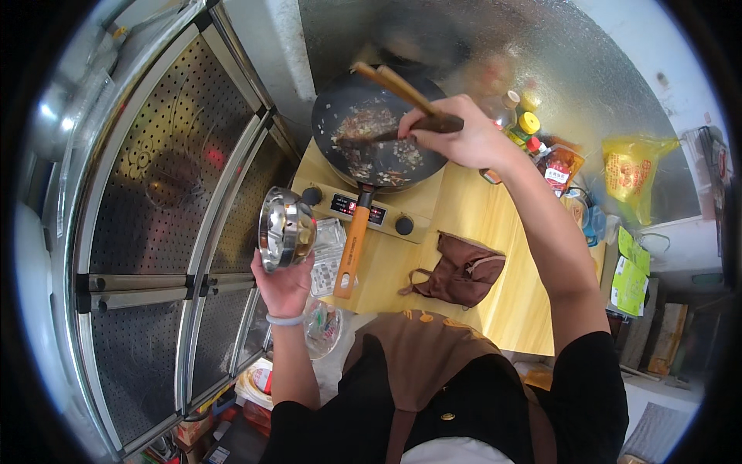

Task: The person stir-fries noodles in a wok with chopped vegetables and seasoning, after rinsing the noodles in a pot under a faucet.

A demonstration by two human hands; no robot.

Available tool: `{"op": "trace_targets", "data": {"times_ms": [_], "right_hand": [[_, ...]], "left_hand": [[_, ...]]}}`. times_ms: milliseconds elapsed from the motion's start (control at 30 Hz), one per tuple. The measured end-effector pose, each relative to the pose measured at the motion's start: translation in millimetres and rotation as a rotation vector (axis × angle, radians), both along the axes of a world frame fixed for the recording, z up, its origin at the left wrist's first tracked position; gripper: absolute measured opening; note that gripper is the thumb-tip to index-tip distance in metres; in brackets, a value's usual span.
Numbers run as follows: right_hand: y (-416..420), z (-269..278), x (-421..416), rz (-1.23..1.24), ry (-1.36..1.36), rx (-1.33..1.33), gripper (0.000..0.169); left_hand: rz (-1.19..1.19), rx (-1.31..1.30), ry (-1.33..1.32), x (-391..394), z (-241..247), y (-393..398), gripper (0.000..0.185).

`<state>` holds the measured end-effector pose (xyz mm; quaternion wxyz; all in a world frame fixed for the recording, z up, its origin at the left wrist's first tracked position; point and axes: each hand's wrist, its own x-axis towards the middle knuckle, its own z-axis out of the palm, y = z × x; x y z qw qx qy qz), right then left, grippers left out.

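Observation:
My left hand [290,290] holds a shiny stainless-steel bowl [284,229], tilted on its side, left of the pan's handle; its contents cannot be made out. Above the wok-like black frying pan [330,107], my right hand [475,130] grips wooden cooking utensils [400,90]. Their light handles point up and left, while a dark, thin end [371,138] reaches down into the chopped food [368,122]. Small pale and reddish pieces are spread over the pan's base. The pan's wooden handle [353,246] points towards me across a lit induction cooker [388,223].
A crumpled brown cloth item [466,269] lies on the wood-grain counter [522,301]. Sauce bottles [528,123] and a red packet [559,168] stand at the right. Clear plastic containers [327,255] lie below the bowl. A perforated metal cabinet [151,232] borders the left side.

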<state>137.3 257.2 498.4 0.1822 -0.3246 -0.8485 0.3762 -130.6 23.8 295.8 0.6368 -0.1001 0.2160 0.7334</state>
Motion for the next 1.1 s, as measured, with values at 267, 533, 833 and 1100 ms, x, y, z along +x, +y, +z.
{"op": "trace_targets", "data": {"times_ms": [267,533,833,1100], "right_hand": [[30,-58,14,0.176,-0.034,0.382,0.025],[-19,11,74,0.357,-0.151,0.272,0.021],[-12,6,47,0.214,-0.212,0.195,0.013],[-3,38,47,0.089,-0.051,-0.195,0.013]], "left_hand": [[-0.049,0.043,-0.029,9,16,13,0.067],[-0.014,0.039,0.014,8,23,9,0.062],[-0.017,0.045,-0.052,18,26,8,0.059],[-0.030,0.031,-0.026,5,23,-1,0.064]]}}
